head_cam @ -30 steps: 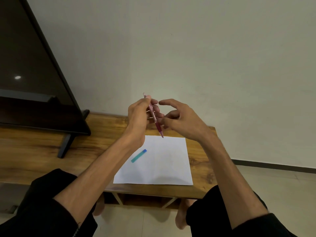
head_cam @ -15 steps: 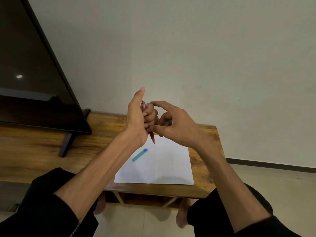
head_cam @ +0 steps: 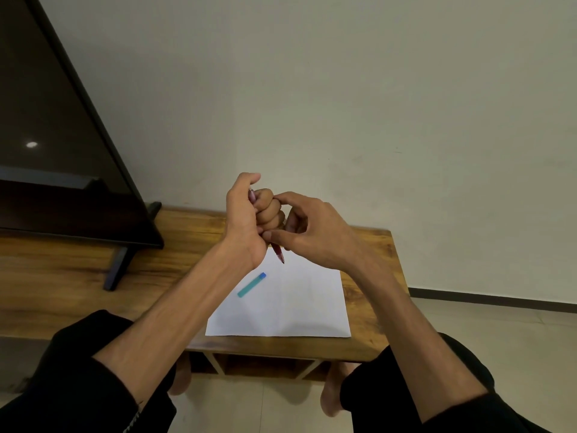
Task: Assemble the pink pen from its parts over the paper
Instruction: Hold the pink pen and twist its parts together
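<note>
Above the far edge of the paper (head_cam: 281,304), the left hand (head_cam: 246,220) holds the pink pen (head_cam: 278,253) in a tight fist, tip down. Beside it, the right hand (head_cam: 312,229) pinches the pen's lower part. A blue-green cap (head_cam: 251,285) lies near the paper's far left corner, on the wooden table (head_cam: 62,282).

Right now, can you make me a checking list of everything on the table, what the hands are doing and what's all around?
Surface: brown wooden low table, grain visible.
Job's things: slim pink pen held upright, tip down over the white paper sheet; mostly hidden in the fist.
Clutter: small teal and blue tube lying on the paper, apart from the pen.
Hands: left hand fist grips the pen; right hand pinches it just below the fist.
Cables: nothing seen.
Surroundings: dark flat television screen on the table at left, plain pale wall, tiled floor.
</note>
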